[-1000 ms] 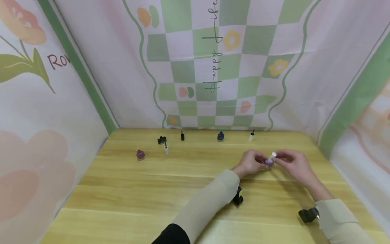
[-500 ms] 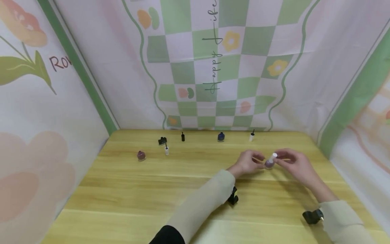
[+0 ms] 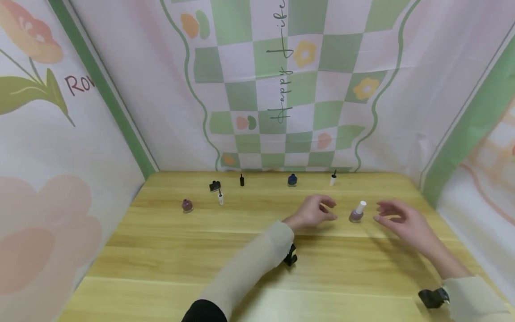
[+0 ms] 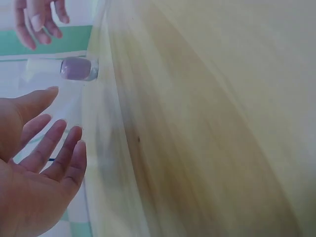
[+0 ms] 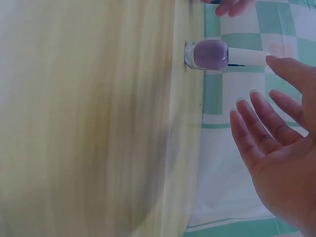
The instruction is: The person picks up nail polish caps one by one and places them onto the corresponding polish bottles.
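A purple nail polish bottle (image 3: 356,215) with its white cap (image 3: 361,206) on stands upright on the right part of the wooden table. To its left is my left hand (image 3: 313,210), fingers relaxed and apart from the bottle. My right hand (image 3: 404,222) is on the other side, also holding nothing, its fingers loosely spread. In the left wrist view the bottle (image 4: 76,68) appears between both hands. The right wrist view shows the same bottle (image 5: 211,55) beyond my right thumb, which overlaps the end of the cap in that view.
Along the back stand an open blue bottle (image 3: 292,180), a white brush cap (image 3: 333,179), a black brush cap (image 3: 242,180) and a black bottle (image 3: 215,186). Further left are another white brush cap (image 3: 221,198) and an open mauve bottle (image 3: 187,205). A patterned curtain (image 3: 273,89) hangs behind.
Both hands have let go of the purple nail polish bottle and drawn apart, the left hand to the left, the right hand to the right. The bottle stays standing.
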